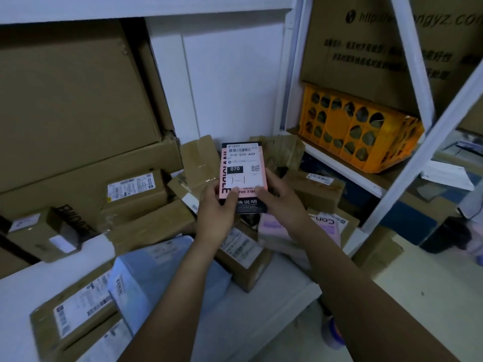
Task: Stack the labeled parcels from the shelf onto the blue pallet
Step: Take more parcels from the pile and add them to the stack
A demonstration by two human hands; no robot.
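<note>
pink parcel (243, 176): I'm holding it up over the back of the shelf (264, 291), label toward me, clear of the pile underneath. I can read "070" and see a barcode, but the small print is mush.
left grip (217, 209): clamped on the parcel's lower left edge, with my thumb across the front covering some of the lettering.
right grip (274, 195): grasping the lower right edge, thumb on the front. The rest of my fingers are behind it, out of sight.
brown boxes (132, 185): labeled and crowded along the shelf's back edge. My arms hide a few of them.
pale blue bag (146, 278): near the front edge on the left, partly under my left forearm.
pink packet (274, 228): by the right edge, half covered by my right forearm.
big cartons (65, 100): in the back left corner, cut off at the frame's left side.
orange crate (358, 129): on the next shelf over to the right. There are dark lumps behind its holes, no idea what they are.
blue shape (407, 220): low down behind the shelf post. Honestly can't tell what it is.
</note>
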